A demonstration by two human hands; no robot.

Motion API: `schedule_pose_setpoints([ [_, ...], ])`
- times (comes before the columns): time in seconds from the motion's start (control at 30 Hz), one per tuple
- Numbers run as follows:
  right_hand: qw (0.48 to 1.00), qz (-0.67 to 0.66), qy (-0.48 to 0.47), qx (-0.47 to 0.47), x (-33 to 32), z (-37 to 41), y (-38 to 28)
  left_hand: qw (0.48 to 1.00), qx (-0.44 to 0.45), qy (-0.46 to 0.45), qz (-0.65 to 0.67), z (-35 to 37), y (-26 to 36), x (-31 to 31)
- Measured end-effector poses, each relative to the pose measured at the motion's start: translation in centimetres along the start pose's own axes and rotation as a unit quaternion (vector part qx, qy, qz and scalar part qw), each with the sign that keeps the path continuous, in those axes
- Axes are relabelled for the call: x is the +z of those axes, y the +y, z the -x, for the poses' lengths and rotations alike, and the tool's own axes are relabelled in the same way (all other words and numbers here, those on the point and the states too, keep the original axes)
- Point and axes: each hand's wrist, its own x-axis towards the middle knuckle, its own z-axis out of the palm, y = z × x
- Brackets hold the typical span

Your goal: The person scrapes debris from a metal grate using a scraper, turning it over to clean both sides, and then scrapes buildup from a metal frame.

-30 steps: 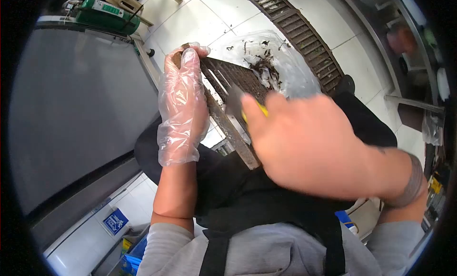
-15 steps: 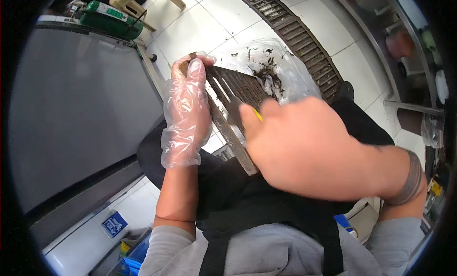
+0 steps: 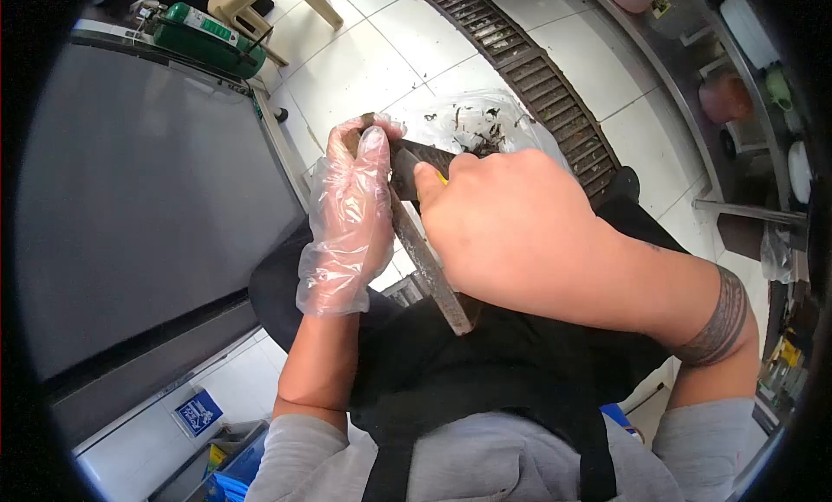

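Note:
My left hand (image 3: pixel 351 207), in a clear plastic glove, grips the upper end of a dirty dark slatted grate (image 3: pixel 429 272). The grate's lower end rests near my lap, over a black apron. My bare right hand (image 3: pixel 511 225) is wrapped round a scraper (image 3: pixel 406 168) with a yellow part, its flat metal blade against the grate near my left thumb. Much of the grate is hidden behind my right hand. Beyond it on the floor lies a clear plastic bag (image 3: pixel 511 128) with dark scrapings (image 3: pixel 481 142) on it.
A slatted floor drain (image 3: pixel 542 77) crosses the white tiles. On the left stands a large grey panel (image 3: pixel 156 181) with a green cylinder (image 3: pixel 208 38) behind it. A beige stool (image 3: pixel 321 1) is at the top. Metal shelves (image 3: pixel 685 112) with containers line the right.
My right hand and the scraper have moved up and left along the grate, closer to my left hand. The grate has shifted slightly down in view and now hides less of the floor.

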Motion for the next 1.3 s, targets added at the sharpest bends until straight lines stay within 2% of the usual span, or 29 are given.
schedule_pose_setpoints([
  [0.07, 1.0, 0.007, -0.008, -0.004, -0.9, 1.3, -1.3, 0.997, 0.048, 0.007, -0.064, 0.1, -0.2, -0.8],
  [0.17, 0.997, 0.03, -0.066, 0.02, -1.0, 2.2, -2.1, 0.993, 0.043, 0.019, -0.109, 0.3, 0.0, -0.9],
  [0.23, 0.997, 0.014, 0.074, 0.002, 1.3, 0.6, 0.2, 0.993, 0.058, 0.007, -0.101, 0.2, -0.4, -0.3],
  [0.27, 0.999, 0.0, 0.025, 0.038, 1.1, -0.8, 0.8, 0.997, 0.057, 0.0, -0.06, 0.0, -0.7, -0.3],
  [0.3, 0.999, 0.0, 0.028, 0.041, 0.8, -0.6, 0.6, 0.998, 0.052, -0.004, -0.018, -0.1, -0.8, -0.6],
  [0.33, 0.999, 0.001, 0.01, 0.045, 0.5, -0.5, 0.4, 0.995, 0.078, -0.008, -0.068, -0.2, -0.7, -1.2],
  [0.43, 0.999, -0.029, -0.016, 0.042, -0.2, 0.7, -0.3, 0.992, 0.094, 0.005, -0.089, -0.2, -0.8, -1.4],
  [0.47, 0.998, -0.021, 0.005, 0.053, 0.4, 0.8, -0.1, 0.996, 0.072, 0.01, -0.052, 0.0, -0.8, -1.0],
  [0.5, 0.997, -0.015, 0.029, 0.071, 1.1, 1.0, -0.1, 0.996, 0.067, 0.006, -0.055, 0.2, -0.9, -0.7],
  [0.53, 0.993, -0.03, 0.091, 0.063, 1.9, -0.1, 1.0, 0.995, 0.071, 0.017, -0.075, 0.4, -0.6, -0.3],
  [0.57, 0.992, -0.029, 0.097, 0.069, 1.9, -0.4, 1.5, 0.992, 0.079, 0.029, -0.096, 0.2, -0.3, 0.0],
  [0.6, 0.994, -0.028, 0.07, 0.08, 1.7, -0.7, 1.9, 0.996, 0.079, 0.021, -0.045, -0.2, -0.8, -0.2],
  [0.63, 0.995, -0.03, 0.04, 0.09, 1.7, -1.0, 1.8, 0.996, 0.078, 0.021, -0.048, -0.3, -1.1, -0.6],
  [0.7, 0.994, -0.045, 0.027, 0.1, 3.2, -0.3, 1.8, 0.996, 0.087, -0.002, -0.002, -0.4, -1.7, -1.0],
  [0.77, 0.982, -0.052, 0.127, 0.128, 5.9, 1.0, 1.9, 0.997, 0.074, 0.01, -0.004, -0.2, -1.4, -0.1],
  [0.83, 0.98, -0.06, 0.14, 0.128, 6.4, 2.0, 1.9, 0.994, 0.084, 0.033, 0.066, -0.6, -1.9, 0.2],
  [0.87, 0.978, -0.066, 0.152, 0.128, 6.7, 2.2, 1.7, 0.994, 0.085, 0.036, 0.057, -0.4, -1.8, 0.3],
  [1.0, 0.976, -0.062, 0.122, 0.167, 5.3, 3.1, 0.4, 0.988, 0.08, 0.056, 0.121, -0.5, -2.6, 0.5],
  [1.13, 0.975, -0.068, 0.111, 0.18, 5.3, 2.0, 0.3, 0.993, 0.095, 0.036, 0.062, -0.5, -2.5, 0.4],
  [1.2, 0.979, -0.062, 0.104, 0.166, 4.8, 1.5, -0.1, 0.991, 0.129, 0.029, 0.012, -0.4, -2.7, 0.2],
  [1.3, 0.978, -0.071, 0.085, 0.177, 3.7, 0.6, -0.7, 0.992, 0.119, 0.033, 0.02, -0.5, -2.5, 0.1],
])
